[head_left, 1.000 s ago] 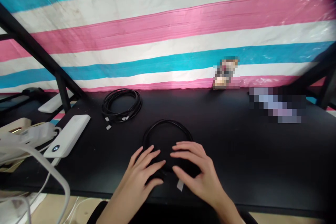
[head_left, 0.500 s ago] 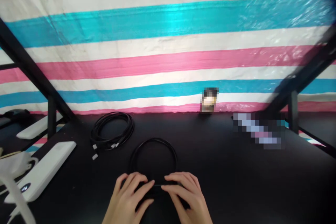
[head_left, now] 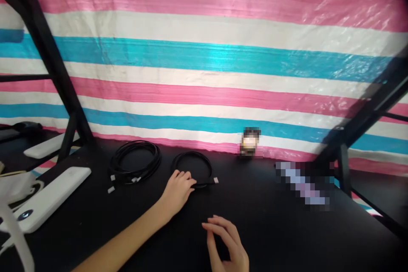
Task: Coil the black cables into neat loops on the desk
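My left hand reaches forward over the table with its fingers closed on the near side of a small coil of black cable. That coil lies flat, and one cable end with a pale metal plug sticks out to the right of the fingers. My fingers hide part of the loop's near left edge. Closer to me, my right hand hovers above the table, apart from the cable. Its fingers are loosely curved, thumb tip close to the index tip, with nothing between them.
A larger black cable coil with pale plug ends lies left of the small one. Farther left are a white power bank and white cables. Blurred items lie at right. Black frame legs and a striped sheet bound the table.
The small coil has moved forward, away from me, with my left hand on it. My right hand has let go of it and drawn back. The view has tilted.
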Demonstrator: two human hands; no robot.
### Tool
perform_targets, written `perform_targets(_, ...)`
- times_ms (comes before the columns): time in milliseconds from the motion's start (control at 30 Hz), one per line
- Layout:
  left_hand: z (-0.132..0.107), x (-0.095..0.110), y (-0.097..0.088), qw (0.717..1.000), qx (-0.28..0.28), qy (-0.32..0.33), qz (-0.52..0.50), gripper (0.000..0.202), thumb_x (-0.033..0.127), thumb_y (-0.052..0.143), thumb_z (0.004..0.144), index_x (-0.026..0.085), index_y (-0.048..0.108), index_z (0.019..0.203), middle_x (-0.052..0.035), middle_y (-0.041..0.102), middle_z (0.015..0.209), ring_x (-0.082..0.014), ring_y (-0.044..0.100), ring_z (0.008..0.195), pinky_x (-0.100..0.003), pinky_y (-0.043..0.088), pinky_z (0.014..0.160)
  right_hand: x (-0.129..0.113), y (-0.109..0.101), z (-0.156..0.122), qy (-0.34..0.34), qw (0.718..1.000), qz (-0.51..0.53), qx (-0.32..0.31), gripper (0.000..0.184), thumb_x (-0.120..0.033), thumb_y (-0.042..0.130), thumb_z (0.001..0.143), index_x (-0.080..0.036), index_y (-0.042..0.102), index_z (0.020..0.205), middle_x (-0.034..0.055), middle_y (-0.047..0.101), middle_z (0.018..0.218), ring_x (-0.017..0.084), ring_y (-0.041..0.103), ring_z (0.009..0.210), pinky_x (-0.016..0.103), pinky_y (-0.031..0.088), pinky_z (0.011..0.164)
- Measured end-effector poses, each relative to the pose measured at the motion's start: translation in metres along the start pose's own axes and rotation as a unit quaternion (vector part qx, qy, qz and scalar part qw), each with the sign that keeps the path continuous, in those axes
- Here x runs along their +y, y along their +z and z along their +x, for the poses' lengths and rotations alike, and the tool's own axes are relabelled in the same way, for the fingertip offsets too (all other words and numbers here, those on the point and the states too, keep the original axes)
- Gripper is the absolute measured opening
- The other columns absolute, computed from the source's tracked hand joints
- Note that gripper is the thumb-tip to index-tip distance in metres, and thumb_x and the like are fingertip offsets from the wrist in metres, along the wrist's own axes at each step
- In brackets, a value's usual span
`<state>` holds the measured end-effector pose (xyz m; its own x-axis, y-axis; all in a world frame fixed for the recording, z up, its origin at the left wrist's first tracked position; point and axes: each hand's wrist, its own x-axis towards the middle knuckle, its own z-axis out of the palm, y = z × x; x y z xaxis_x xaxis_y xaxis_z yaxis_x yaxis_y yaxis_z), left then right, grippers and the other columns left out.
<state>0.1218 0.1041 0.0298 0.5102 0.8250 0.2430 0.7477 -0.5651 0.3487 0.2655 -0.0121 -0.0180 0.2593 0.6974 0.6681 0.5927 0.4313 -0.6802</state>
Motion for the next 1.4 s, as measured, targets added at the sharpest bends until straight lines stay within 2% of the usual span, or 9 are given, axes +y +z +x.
perform_targets(167, 0.032, -0.012, 0.003, 0.998, -0.011, 0.01, -0.065, 0.027, 0.029, 0.076, 0.073, 0.029, 0.071, 0.1, -0.0005, 0.069, 0.096, -0.0204, 0.06, 0.094, -0.036, 0.033, 0.087, 0.0, 0.003, 0.001, 0.01, 1.0, 0.016, -0.017, 0.019, -0.031, 0.057, 0.088, -0.024, 0.074, 0.083, 0.0084, 0.065, 0.083, 0.023, 0.065, 0.079, 0.032, 0.055, 0.068)
perform_targets(333, 0.042, -0.013, 0.01, 0.995, 0.045, -0.039, -0.083, 0.033, 0.036, 0.072, 0.076, 0.025, 0.069, 0.107, -0.0047, 0.066, 0.105, -0.0219, 0.058, 0.099, -0.038, 0.033, 0.089, -0.001, 0.003, 0.001, 0.033, 0.998, 0.029, -0.037, 0.018, -0.032, 0.057, 0.088, -0.024, 0.073, 0.086, 0.0075, 0.064, 0.083, 0.022, 0.063, 0.079, 0.032, 0.054, 0.068)
perform_targets(533, 0.015, -0.016, -0.011, 0.991, 0.106, -0.064, -0.043, 0.039, 0.042, 0.057, 0.086, 0.026, 0.059, 0.122, -0.0029, 0.059, 0.121, -0.0182, 0.05, 0.115, -0.032, 0.03, 0.1, -0.004, -0.001, 0.003, 0.013, 0.996, 0.021, -0.083, 0.017, -0.025, 0.056, 0.088, -0.023, 0.072, 0.085, 0.0057, 0.065, 0.08, 0.02, 0.064, 0.076, 0.028, 0.055, 0.064)
perform_targets(700, -0.026, -0.077, -0.041, 0.962, 0.149, -0.224, 0.049, 0.05, 0.039, 0.05, 0.084, 0.011, 0.052, 0.125, -0.0215, 0.055, 0.12, -0.0393, 0.044, 0.115, -0.056, 0.03, 0.094, -0.011, -0.001, 0.005, 0.014, 0.996, 0.019, -0.082, 0.018, -0.022, 0.053, 0.088, -0.023, 0.071, 0.085, 0.0059, 0.064, 0.079, 0.019, 0.063, 0.072, 0.028, 0.053, 0.061)
perform_targets(833, -0.049, -0.114, -0.051, 0.947, 0.086, -0.283, 0.122, 0.045, 0.048, 0.046, 0.082, 0.016, 0.058, 0.111, -0.0151, 0.062, 0.107, -0.035, 0.052, 0.107, -0.048, 0.035, 0.091, -0.016, -0.001, 0.006, 0.014, 0.995, 0.023, -0.099, 0.018, -0.018, 0.052, 0.088, -0.023, 0.069, 0.088, 0.0046, 0.065, 0.079, 0.018, 0.063, 0.071, 0.028, 0.053, 0.062)
perform_targets(933, -0.052, -0.119, -0.052, 0.954, 0.062, -0.267, 0.117, 0.041, 0.051, 0.043, 0.083, 0.02, 0.062, 0.102, -0.011, 0.065, 0.107, -0.0325, 0.054, 0.107, -0.045, 0.036, 0.091, -0.019, -0.003, 0.005, 0.043, 0.991, 0.024, -0.122, 0.019, -0.017, 0.051, 0.088, -0.023, 0.068, 0.088, 0.0038, 0.065, 0.08, 0.017, 0.063, 0.073, 0.027, 0.053, 0.064)
perform_targets(1200, -0.048, -0.119, -0.054, 0.955, 0.06, -0.277, 0.085, 0.048, 0.053, 0.04, 0.083, 0.022, 0.068, 0.106, -0.011, 0.064, 0.114, -0.0347, 0.052, 0.113, -0.047, 0.035, 0.091, -0.023, -0.005, 0.004, 0.082, 0.974, -0.006, -0.211, 0.019, -0.018, 0.047, 0.089, -0.023, 0.065, 0.094, 0.0031, 0.062, 0.081, 0.018, 0.061, 0.078, 0.031, 0.05, 0.073)
perform_targets(1300, -0.053, -0.122, -0.053, 0.958, 0.078, -0.267, 0.073, 0.047, 0.052, 0.042, 0.082, 0.022, 0.069, 0.105, -0.0095, 0.066, 0.113, -0.0339, 0.054, 0.111, -0.047, 0.036, 0.093, -0.023, -0.004, 0.004, 0.076, 0.974, -0.016, -0.213, 0.019, -0.017, 0.047, 0.089, -0.023, 0.065, 0.094, 0.0031, 0.062, 0.081, 0.018, 0.061, 0.078, 0.031, 0.05, 0.074)
perform_targets(1400, -0.057, -0.124, -0.054, 0.957, 0.122, -0.261, -0.023, 0.043, 0.049, 0.046, 0.079, 0.023, 0.07, 0.103, -0.0063, 0.068, 0.109, -0.0293, 0.058, 0.105, -0.042, 0.039, 0.094, -0.019, -0.004, 0.004, 0.058, 0.975, -0.028, -0.213, 0.019, -0.018, 0.047, 0.089, -0.024, 0.065, 0.095, 0.0026, 0.062, 0.08, 0.018, 0.062, 0.077, 0.03, 0.051, 0.073)
